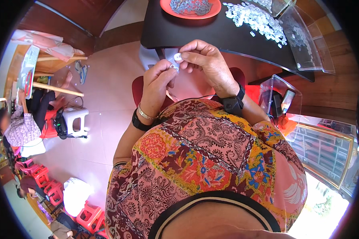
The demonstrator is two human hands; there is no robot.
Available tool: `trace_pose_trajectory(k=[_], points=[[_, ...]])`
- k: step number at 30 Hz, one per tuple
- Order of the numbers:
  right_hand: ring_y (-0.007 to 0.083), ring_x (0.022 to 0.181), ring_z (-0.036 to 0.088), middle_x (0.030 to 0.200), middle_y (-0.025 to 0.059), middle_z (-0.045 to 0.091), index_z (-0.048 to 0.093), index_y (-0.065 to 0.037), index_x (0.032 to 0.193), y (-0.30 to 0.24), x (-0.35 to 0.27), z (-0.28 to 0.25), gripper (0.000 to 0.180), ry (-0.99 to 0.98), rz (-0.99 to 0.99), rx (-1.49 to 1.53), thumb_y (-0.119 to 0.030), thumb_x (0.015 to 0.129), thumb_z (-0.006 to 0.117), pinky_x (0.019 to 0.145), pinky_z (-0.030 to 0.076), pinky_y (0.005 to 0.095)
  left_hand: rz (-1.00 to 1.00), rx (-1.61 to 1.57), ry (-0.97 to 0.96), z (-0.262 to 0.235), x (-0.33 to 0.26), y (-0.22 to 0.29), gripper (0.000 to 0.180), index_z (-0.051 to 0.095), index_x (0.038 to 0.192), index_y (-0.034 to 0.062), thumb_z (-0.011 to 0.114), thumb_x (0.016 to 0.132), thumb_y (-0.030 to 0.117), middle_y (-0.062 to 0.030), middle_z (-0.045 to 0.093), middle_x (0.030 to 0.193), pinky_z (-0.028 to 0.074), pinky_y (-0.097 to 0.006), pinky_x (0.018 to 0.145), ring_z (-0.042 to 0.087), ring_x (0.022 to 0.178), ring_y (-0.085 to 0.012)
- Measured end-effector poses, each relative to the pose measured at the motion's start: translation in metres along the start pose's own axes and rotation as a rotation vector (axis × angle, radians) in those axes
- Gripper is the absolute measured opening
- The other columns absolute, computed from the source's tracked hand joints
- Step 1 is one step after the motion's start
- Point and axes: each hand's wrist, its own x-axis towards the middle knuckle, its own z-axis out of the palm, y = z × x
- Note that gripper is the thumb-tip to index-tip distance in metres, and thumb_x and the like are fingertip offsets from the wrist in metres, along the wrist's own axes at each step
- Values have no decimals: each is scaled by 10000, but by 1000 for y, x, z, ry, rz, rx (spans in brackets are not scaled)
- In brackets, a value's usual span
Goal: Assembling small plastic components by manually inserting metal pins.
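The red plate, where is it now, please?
In the head view's top centre, the red plate stands on the black table, left of the loose white pieces.

Plate point(191, 17) left on table point(179, 34), holding wire pieces point(190, 6); tabs point(259, 22) to right; bin point(322, 49) beside tabs.

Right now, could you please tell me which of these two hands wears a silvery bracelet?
The left hand: the bracelet circles its wrist beside a black band. The right hand, pinching a white piece, shows only a black strap.

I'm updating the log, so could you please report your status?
Left hand pinching small shiny piece; right hand holding white rounded tab; nothing visibly in the way.
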Motion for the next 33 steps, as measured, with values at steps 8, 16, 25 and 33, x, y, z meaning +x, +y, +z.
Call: trace_pose_trajectory(k=[8,16,25,33], points=[[60,685,591,815,42,673,635,-21,957,8,2,-2,99,-23,-85,-114,-76,875,636,593,459,194,8,1,6,3,0,3,147,546,742,18,531,862,101,20,459,597,319,-222,506,405,552,-52],[60,702,593,795,33,664,630,-32,930,5,1,-5,78,-50,-75,-131,-70,863,644,599,456,197,21,15,20,1,2,0,154,534,729,25,532,862,103,21,458,591,322,-224,508,404,547,-52],[64,737,609,790,26,661,634,-22,935,4,2,-5,77,-23,-128,-219,-53,865,638,648,474,202,7,107,47,0,5,-2,164,517,709,24,543,848,107,20,458,579,326,-222,497,413,544,-48],[65,735,612,788,25,662,633,-23,931,6,2,-5,69,-7,-166,-207,-42,864,636,643,476,202,3,109,55,0,6,-7,162,533,728,11,546,848,119,11,462,579,336,-225,469,422,534,-53]])
